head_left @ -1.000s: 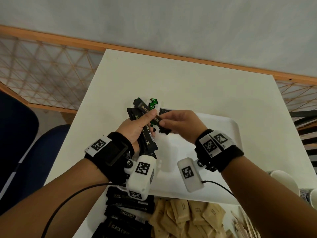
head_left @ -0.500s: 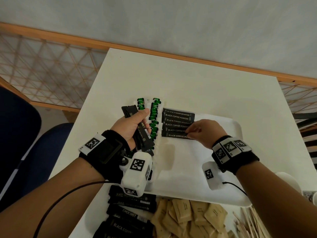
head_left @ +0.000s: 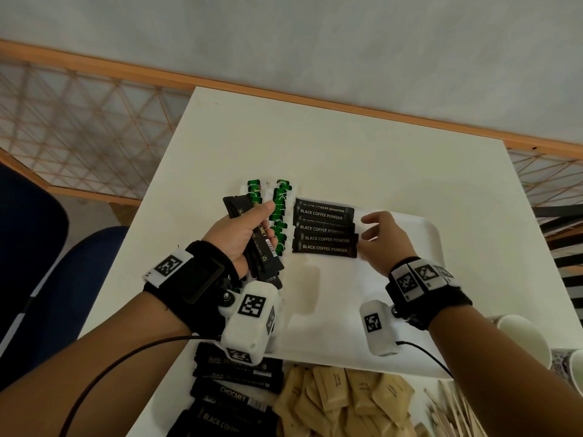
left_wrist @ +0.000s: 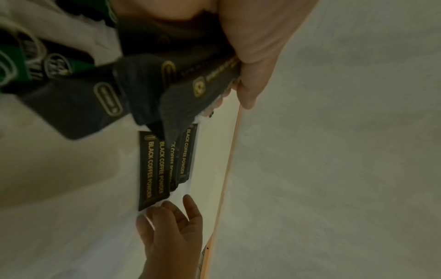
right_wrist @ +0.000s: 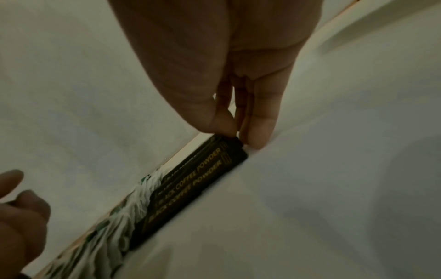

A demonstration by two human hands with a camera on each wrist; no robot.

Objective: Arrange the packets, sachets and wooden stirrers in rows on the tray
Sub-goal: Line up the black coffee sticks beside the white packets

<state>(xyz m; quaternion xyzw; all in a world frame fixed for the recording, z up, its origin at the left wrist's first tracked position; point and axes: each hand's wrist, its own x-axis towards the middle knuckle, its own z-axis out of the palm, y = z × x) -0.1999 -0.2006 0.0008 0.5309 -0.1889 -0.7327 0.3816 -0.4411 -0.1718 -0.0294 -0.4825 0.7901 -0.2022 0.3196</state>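
White table [head_left: 347,146] against a pale wall, wooden rail behind. On it, a white tray [head_left: 422,247]. Far left of tray: green sachets [head_left: 279,209] in two columns. Beside them: black coffee sticks [head_left: 325,230], overlapping in a row. One stick, pinched between both hands a second earlier, had joined the near end of that row. Right hand [head_left: 383,241]: fingers loosely extended, tips squaring the stick ends. Left hand [head_left: 243,234]: clenched round a bundle of sticks [head_left: 263,263]. Off tray, near edge: brown packets [head_left: 347,402], wooden stirrers [head_left: 448,411], more black sticks [head_left: 236,389]. Arrangement judged early.
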